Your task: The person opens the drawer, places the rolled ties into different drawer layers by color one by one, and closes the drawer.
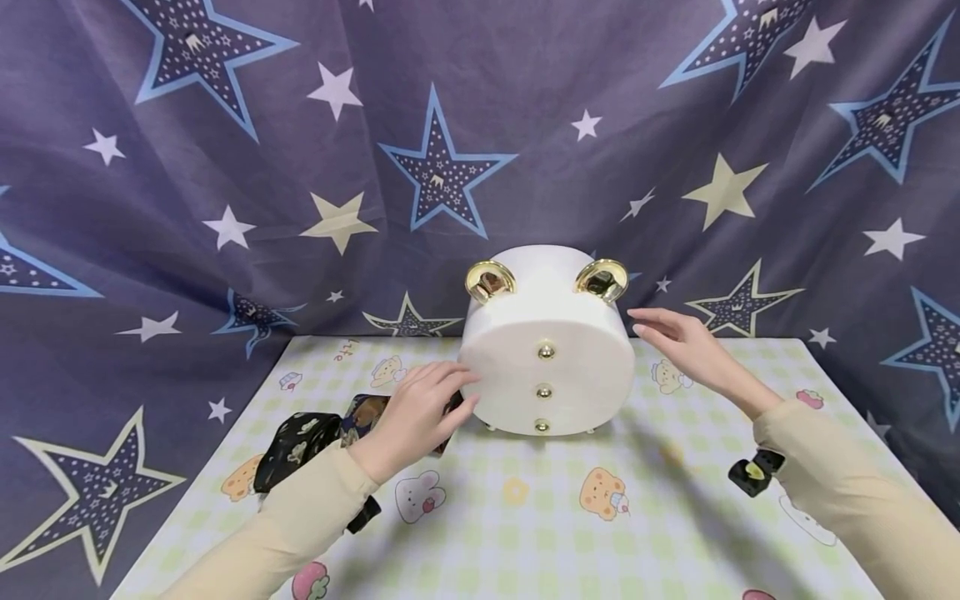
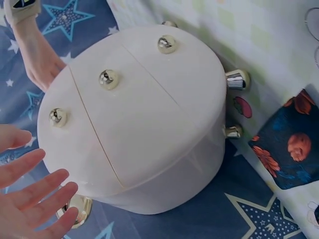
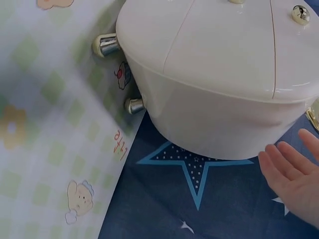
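Note:
A white oval box (image 1: 547, 375) with small drawers stands upright on the table. Three gold knobs (image 1: 545, 352) run down its front, two flared gold ornaments (image 1: 602, 281) stick out near its top, and short gold feet (image 2: 237, 79) carry it. My left hand (image 1: 420, 412) is at the box's left front edge, its fingers extended and slightly spread; whether they touch it, I cannot tell. On the other side my right hand (image 1: 686, 350) hovers beside the upper right wall, fingers nearly straight, with a small gap. Neither hand holds anything.
Left of the box, partly behind my left arm, lie a black patterned pouch (image 1: 296, 446) and a dark floral cloth item (image 2: 291, 142). The table (image 1: 517, 542) has a pale checked cover. A dark star-printed curtain (image 1: 480, 50) hangs close behind the box.

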`<state>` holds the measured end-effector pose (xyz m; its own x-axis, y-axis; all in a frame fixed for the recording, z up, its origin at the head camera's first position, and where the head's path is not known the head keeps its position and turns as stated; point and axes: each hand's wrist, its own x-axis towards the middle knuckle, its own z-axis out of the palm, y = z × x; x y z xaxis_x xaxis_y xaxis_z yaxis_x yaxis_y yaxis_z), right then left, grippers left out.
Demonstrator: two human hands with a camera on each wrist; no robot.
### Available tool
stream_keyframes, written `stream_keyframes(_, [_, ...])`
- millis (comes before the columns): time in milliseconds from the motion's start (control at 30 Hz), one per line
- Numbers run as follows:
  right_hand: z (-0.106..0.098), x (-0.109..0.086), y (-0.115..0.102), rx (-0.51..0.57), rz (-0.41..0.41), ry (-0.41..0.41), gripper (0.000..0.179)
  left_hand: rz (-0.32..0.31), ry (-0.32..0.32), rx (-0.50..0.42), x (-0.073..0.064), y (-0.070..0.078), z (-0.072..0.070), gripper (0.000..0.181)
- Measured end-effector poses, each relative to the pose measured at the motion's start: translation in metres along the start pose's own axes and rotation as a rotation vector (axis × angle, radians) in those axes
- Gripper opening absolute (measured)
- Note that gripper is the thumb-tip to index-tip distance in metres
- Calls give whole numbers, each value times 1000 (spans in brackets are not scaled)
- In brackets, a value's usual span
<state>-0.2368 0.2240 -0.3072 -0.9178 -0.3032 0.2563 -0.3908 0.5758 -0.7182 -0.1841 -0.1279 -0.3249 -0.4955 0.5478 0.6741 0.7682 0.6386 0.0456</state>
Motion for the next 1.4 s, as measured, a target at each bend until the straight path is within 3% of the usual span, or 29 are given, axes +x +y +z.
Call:
stream_keyframes(233, [6,7,2,60,55,9,52,13,57,-25,9,3,6,21])
stream_keyframes(567, [15,8,3,116,37,7,49,-9,65,-51,17,8,13,20])
stream_keyframes(900, [20,8,4,137,36,29,46,-9,155,-111,26,11,24,18])
stream_keyframes(1400, [22,8,5,150,46,52,48,-52,203,-135,37,18,40,16])
